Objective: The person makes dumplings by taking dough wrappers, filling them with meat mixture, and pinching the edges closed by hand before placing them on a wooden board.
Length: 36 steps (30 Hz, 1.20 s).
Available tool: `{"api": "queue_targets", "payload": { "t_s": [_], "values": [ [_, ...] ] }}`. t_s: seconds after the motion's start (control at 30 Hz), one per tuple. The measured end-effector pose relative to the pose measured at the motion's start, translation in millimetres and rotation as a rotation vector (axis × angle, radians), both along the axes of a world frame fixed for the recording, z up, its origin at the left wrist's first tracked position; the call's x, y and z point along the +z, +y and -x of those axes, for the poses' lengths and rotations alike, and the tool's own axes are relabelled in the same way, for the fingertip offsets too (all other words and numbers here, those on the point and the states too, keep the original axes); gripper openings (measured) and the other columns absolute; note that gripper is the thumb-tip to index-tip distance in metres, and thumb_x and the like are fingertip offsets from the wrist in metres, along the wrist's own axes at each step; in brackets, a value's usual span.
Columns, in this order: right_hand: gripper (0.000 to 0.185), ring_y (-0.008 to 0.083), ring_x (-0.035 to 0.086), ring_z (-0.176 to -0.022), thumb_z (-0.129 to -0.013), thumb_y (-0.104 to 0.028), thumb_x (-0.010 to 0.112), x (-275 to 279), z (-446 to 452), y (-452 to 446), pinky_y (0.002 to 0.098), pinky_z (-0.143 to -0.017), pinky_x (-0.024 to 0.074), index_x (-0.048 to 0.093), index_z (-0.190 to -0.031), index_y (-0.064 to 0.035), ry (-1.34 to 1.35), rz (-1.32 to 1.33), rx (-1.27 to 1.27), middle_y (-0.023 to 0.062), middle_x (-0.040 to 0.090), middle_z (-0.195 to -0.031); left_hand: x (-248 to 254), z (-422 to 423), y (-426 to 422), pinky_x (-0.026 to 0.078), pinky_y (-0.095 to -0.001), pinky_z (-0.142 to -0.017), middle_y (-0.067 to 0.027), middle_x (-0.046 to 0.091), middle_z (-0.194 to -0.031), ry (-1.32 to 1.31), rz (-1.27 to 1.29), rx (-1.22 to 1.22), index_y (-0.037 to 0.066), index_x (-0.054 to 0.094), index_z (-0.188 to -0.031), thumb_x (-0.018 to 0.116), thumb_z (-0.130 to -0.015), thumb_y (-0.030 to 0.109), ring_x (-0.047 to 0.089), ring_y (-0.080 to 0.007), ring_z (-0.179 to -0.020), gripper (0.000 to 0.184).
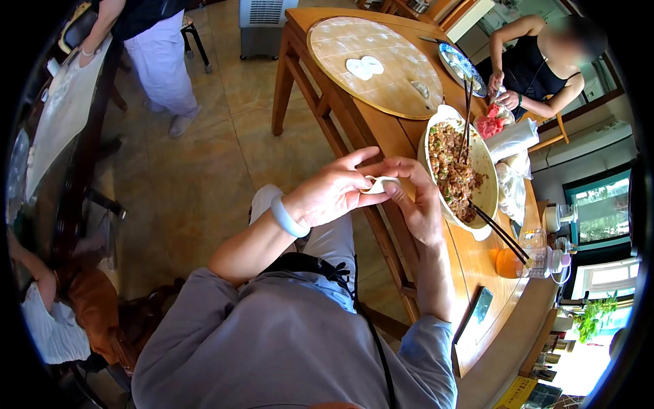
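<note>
A small pale dumpling point(379, 185), its dough folded over, is pinched between my two hands in front of my body. My left hand point(321, 195), with a light bracelet on the wrist, grips it from the left, thumb and fingers closed around it. From the other side, my right hand point(421, 208) presses the dough edge between thumb and fingers. What lies inside the dough is hidden. Just beyond my right hand stands a large white bowl point(492, 183) of minced filling point(451, 167), with two pairs of chopsticks resting in it.
On the wooden table point(470, 273) are a floured round board point(381, 41) with wrappers point(364, 67) and a dumpling point(420, 88), a blue-patterned plate point(446, 51), plastic bags point(511, 180), a bottle point(511, 266) and a phone point(475, 312). Other people work across the table and at the left.
</note>
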State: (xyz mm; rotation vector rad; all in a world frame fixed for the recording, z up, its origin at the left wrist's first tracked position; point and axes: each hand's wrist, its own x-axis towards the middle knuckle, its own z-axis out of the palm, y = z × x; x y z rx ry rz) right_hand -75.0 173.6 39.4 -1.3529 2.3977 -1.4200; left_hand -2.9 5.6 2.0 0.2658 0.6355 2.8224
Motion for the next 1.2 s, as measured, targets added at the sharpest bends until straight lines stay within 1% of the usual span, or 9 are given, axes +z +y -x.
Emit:
{"api": "queue_targets", "payload": {
  "t_s": [0.1, 0.2, 0.27, 0.33, 0.43, 0.63, 0.83, 0.93, 1.2],
  "values": [
    [0.012, 0.0178, 0.055, -0.095, -0.085, -0.005, 0.057, -14, 2, 2, 0.0300, -0.083, 0.0430, 0.057, -0.096, -0.0004, -0.274, 0.181, 0.020, 0.0098, 0.060, -0.101, -1, -1, 2, 0.036, -0.0406, -0.101, -0.0195, 0.030, -0.135, 0.059, -0.072, 0.027, 0.002, 0.010, -0.137, 0.046, -0.085, 0.003, 0.042, -0.0273, -0.119, 0.063],
    [0.010, 0.0147, 0.055, -0.094, -0.088, -0.005, 0.053, -11, -5, -2, 0.0278, -0.083, 0.0428, 0.055, -0.096, -0.0003, -0.538, 0.344, 0.020, 0.0091, 0.060, -0.100, 2, -5, 12, 0.037, -0.0398, -0.101, -0.0186, 0.022, -0.139, 0.070, 0.212, 0.196, 0.003, 0.007, -0.139, 0.054, -0.084, 0.007, 0.037, -0.0285, -0.124, 0.073],
    [0.010, 0.0135, 0.055, -0.092, -0.089, -0.005, 0.052, -6, -7, -5, 0.0264, -0.083, 0.0430, 0.054, -0.097, -0.0005, -0.596, 0.414, 0.008, 0.0087, 0.060, -0.099, 0, -6, 17, 0.035, -0.0386, -0.100, -0.0168, 0.015, -0.143, 0.203, 0.563, 0.399, 0.004, 0.003, -0.140, 0.068, -0.079, 0.021, 0.031, -0.0262, -0.127, 0.091],
    [0.009, 0.0125, 0.055, -0.088, -0.089, -0.005, 0.052, -3, -11, -8, 0.0252, -0.080, 0.0435, 0.054, -0.097, -0.0007, -0.676, 0.428, 0.047, 0.0077, 0.060, -0.097, -4, -1, 20, 0.033, -0.0400, -0.101, -0.0177, 0.015, -0.143, 0.326, 0.920, 0.546, 0.003, 0.006, -0.140, 0.070, -0.077, 0.027, 0.029, -0.0265, -0.129, 0.093],
    [0.010, 0.0114, 0.055, -0.087, -0.088, -0.004, 0.052, -2, -13, -10, 0.0243, -0.079, 0.0437, 0.055, -0.097, -0.0008, -0.662, 0.363, 0.114, 0.0073, 0.060, -0.097, -2, 3, 20, 0.031, -0.0404, -0.102, -0.0179, 0.014, -0.144, 0.294, 0.956, 0.491, 0.002, 0.009, -0.140, 0.072, -0.075, 0.030, 0.026, -0.0283, -0.130, 0.095],
    [0.013, 0.0126, 0.056, -0.089, -0.085, 0.000, 0.052, 3, -15, -12, 0.0258, -0.081, 0.0440, 0.054, -0.098, 0.0004, -0.726, 0.368, 0.161, 0.0069, 0.060, -0.096, -6, 11, 17, 0.030, -0.0382, -0.102, -0.0179, 0.022, -0.142, 0.409, 0.936, 0.605, 0.001, 0.014, -0.140, 0.069, -0.077, 0.033, 0.030, -0.0290, -0.128, 0.089],
    [0.016, 0.0134, 0.056, -0.089, -0.084, 0.003, 0.054, 10, -15, -12, 0.0258, -0.081, 0.0450, 0.052, -0.100, 0.0010, -0.556, 0.254, 0.161, 0.0076, 0.059, -0.095, -3, 10, 13, 0.032, -0.0378, -0.101, -0.0183, 0.027, -0.140, 0.484, 1.181, 0.666, -0.002, 0.024, -0.136, 0.065, -0.080, 0.033, 0.034, -0.0288, -0.127, 0.078],
    [0.016, 0.0124, 0.056, -0.088, -0.083, 0.003, 0.055, 14, -15, -14, 0.0250, -0.080, 0.0452, 0.052, -0.099, 0.0016, -0.545, 0.293, 0.156, 0.0073, 0.058, -0.094, 3, 8, 10, 0.033, -0.0368, -0.100, -0.0215, 0.031, -0.138, 0.570, 1.446, 0.793, -0.005, 0.025, -0.134, 0.059, -0.084, 0.036, 0.037, -0.0304, -0.125, 0.074],
    [0.011, 0.0098, 0.054, -0.084, -0.090, -0.006, 0.051, 17, -10, -11, 0.0226, -0.078, 0.0434, 0.054, -0.097, 0.0025, -0.472, 0.211, 0.098, 0.0046, 0.058, -0.089, 2, 7, 15, 0.035, -0.0377, -0.098, -0.0259, 0.038, -0.131, 0.574, 1.439, 0.910, -0.008, 0.032, -0.130, 0.044, -0.092, 0.029, 0.044, -0.0353, -0.118, 0.054]
  ]
}}
